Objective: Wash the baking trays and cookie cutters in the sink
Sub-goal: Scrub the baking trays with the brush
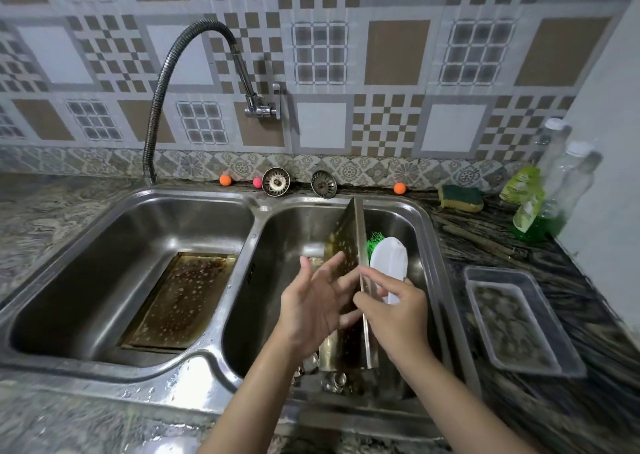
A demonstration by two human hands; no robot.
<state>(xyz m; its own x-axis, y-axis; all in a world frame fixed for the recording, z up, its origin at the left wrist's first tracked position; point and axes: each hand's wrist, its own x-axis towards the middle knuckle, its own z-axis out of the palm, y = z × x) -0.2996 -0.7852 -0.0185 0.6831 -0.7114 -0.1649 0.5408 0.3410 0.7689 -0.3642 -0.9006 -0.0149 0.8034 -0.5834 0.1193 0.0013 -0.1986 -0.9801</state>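
Tray (pixel 349 242) upright between both hands

You are facing a mottled stone counter (pixel 52 218) carrying a steel double sink (pixel 256 208). Lying on it: a sponge (pixel 460 198), green soap bottles (pixel 528 208), a clear tub (pixel 519 318), and apparently two strainers (pixel 276 181).

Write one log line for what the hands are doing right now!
left hand: open, against upright tray | right hand: holding white brush | second tray: flat, left basin
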